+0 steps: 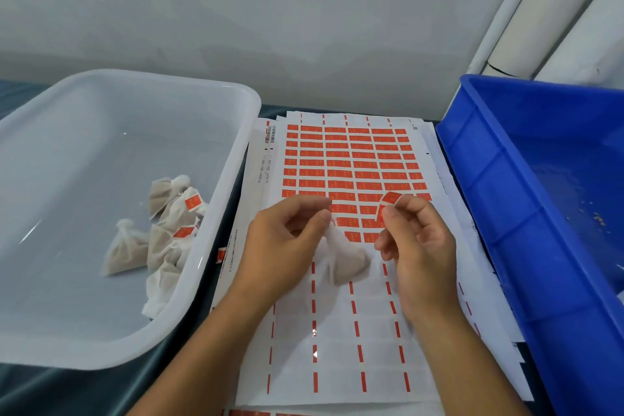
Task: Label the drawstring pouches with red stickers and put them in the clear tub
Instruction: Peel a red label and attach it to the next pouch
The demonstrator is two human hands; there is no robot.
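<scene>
Dark bench (101, 392) carrying sticker sheets (341, 331) mid-bench, blue bin (506, 213) at right edge. Left hand (280, 240) fingers pinching pouch (344, 260); right hand (418, 240) pinching red sticker (390, 198). Clear tub (233, 159) at left edge holding labeled pouches (169, 230).

The sticker sheet (351, 159) is white with a grid of red stickers on its far half and dashed red lines down its peeled near half; the pouches (162, 230) are off-white, some bearing red labels; the tub (233, 159) is translucent white; the crate (506, 213) is bright blue; the tabletop (67, 392) is dark teal.
</scene>
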